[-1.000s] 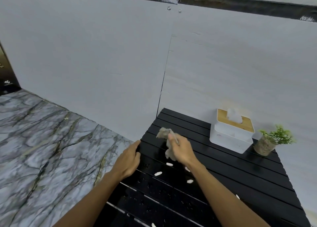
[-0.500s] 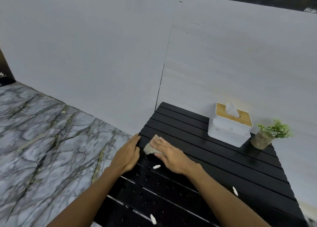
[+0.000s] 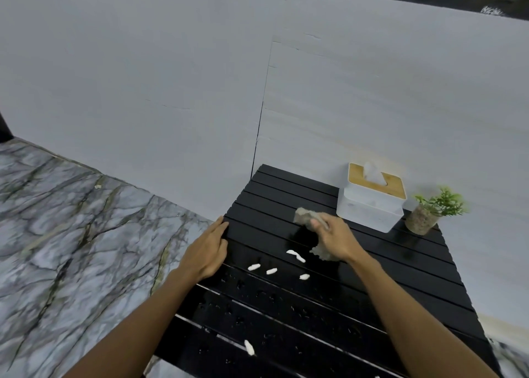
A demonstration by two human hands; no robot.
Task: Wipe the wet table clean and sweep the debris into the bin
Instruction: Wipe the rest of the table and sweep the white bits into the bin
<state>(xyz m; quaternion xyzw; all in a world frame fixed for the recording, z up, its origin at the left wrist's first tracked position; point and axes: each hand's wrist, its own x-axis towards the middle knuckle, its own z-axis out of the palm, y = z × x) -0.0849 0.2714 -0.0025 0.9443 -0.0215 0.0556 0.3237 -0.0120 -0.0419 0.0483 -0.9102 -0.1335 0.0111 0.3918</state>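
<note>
While the right hand (image 3: pixel 335 239) keeps its grip closed around a crumpled grey cloth (image 3: pixel 307 217), the cloth sits over the middle of the black slatted desk (image 3: pixel 372 277), one bunched end sticking out past the thumb toward the wall and another hanging below the palm near the slats. The left hand (image 3: pixel 206 253) lies flat on the desk's left edge, its grip open and holding nothing, the fingers stretched along the outermost slat. Small white bits of debris (image 3: pixel 296 256) lie scattered on the slats just nearer the person than the cloth, four or five of them between the two hands, and one more bit (image 3: pixel 249 347) lies well apart near the front edge. Water droplets (image 3: pixel 272 294) bead on the nearer slats, between the forearms. At the back right of the desk stands a white tissue box (image 3: pixel 369 209) with a wooden lid and a tissue poking up, and just beside it, to the right, a small potted plant (image 3: pixel 429 214) in a speckled pot. Marble-patterned floor (image 3: pixel 71 234) shows to the left of the desk, and a pale wall (image 3: pixel 143 77) rises behind it.
</note>
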